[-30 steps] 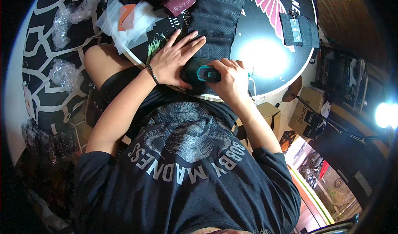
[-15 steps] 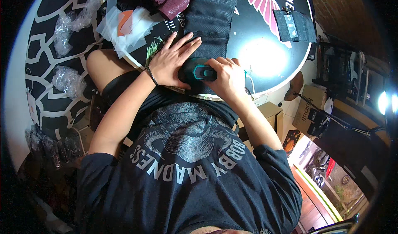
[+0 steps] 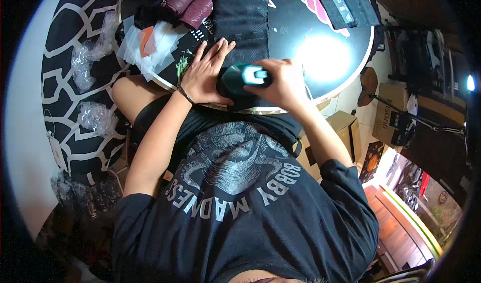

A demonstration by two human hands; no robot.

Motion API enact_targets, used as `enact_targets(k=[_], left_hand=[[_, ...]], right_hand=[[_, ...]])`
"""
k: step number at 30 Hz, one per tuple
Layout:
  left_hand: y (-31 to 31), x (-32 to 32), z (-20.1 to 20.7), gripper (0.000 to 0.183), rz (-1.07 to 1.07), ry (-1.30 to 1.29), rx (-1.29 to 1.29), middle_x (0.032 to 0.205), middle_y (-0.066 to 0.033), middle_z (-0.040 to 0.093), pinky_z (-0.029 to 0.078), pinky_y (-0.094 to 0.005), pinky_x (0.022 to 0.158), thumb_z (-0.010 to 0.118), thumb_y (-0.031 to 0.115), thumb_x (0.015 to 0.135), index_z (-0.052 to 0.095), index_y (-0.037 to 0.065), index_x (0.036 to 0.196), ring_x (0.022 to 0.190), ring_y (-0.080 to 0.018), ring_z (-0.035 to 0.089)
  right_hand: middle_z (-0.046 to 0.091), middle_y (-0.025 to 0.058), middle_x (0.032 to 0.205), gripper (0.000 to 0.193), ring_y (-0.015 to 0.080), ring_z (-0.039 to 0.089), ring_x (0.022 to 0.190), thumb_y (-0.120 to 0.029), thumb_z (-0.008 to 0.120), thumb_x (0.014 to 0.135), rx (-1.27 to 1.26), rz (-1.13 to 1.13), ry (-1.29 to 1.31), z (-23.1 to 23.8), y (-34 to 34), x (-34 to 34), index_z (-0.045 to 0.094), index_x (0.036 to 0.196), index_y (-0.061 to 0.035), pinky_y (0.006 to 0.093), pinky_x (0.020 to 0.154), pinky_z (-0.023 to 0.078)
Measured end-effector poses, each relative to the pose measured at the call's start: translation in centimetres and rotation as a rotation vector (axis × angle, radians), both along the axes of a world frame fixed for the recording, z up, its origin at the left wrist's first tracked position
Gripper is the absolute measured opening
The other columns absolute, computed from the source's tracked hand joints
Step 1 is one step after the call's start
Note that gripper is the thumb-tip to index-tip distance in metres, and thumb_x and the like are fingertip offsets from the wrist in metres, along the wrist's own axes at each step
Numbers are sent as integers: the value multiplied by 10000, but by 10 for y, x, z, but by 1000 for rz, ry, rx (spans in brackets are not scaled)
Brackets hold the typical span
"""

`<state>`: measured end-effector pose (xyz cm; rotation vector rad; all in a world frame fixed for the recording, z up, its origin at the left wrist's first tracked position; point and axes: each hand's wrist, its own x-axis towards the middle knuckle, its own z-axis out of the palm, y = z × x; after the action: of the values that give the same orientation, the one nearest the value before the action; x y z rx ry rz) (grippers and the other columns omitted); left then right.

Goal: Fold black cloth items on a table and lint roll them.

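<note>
Clear plastic bags [image 3: 150,45] beside maroon pouches [image 3: 190,5].

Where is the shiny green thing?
In the head view, the teal device sits at the round table's near edge, gripped by the right hand, beside the flat left hand.

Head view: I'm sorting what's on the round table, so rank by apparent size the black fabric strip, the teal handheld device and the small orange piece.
1. black fabric strip
2. teal handheld device, partly covered by the right hand
3. small orange piece

Round dark table [image 3: 320,57], patterned rug [image 3: 65,107] — cardboard boxes [image 3: 388,115]
</note>
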<state>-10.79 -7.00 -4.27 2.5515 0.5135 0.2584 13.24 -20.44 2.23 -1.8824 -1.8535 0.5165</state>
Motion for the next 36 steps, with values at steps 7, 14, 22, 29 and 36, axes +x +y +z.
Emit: enact_targets(k=[7, 14, 22, 29, 36], left_hand=[[-1, 4, 4, 1647, -25, 73, 106, 1846, -147, 301, 109, -629, 1390, 961, 718, 571, 116, -3, 1787, 1720, -379, 222], [-4, 1, 2, 1368, -39, 82, 127, 1847, -147, 304, 86, -662, 1380, 869, 728, 712, 305, 86, 1780, 1721, -388, 222], [-57, 27, 2, 1174, -160, 182, 117, 1859, -152, 268, 74, -650, 1386, 754, 704, 866, 328, 93, 1773, 1728, -358, 206], [-62, 30, -3, 1192, -178, 214, 109, 1860, -163, 249, 82, -660, 1380, 766, 703, 863, 308, 96, 1780, 1728, -354, 198], [-63, 15, -8, 896, -305, 27, 145, 1794, -159, 412, 226, -628, 1371, 693, 594, 1000, 448, 118, 1718, 1670, -346, 375]], right_hand=[[752, 64, 936, 459, 169, 700, 772, -383, 918, 939, -2, -665, 853, 2, -39, 125, 743, 1189, -40, 331, 717, 582], [706, 48, 920, 391, 155, 686, 713, -466, 793, 1045, 7, -895, 838, -34, -43, 199, 701, 1193, -116, 326, 661, 574], [729, 65, 956, 549, 173, 715, 822, -513, 798, 1035, -96, -1013, 423, -79, -19, 239, 726, 1362, -78, 349, 781, 621], [805, 219, 1137, 689, 375, 770, 1139, -680, 674, 1032, 68, -1005, -62, -88, -18, 250, 783, 1348, -78, 452, 1014, 558], [789, 154, 1036, 580, 310, 734, 935, -604, 733, 1015, 100, -962, -147, -95, -26, 263, 828, 1327, -124, 420, 897, 561]])
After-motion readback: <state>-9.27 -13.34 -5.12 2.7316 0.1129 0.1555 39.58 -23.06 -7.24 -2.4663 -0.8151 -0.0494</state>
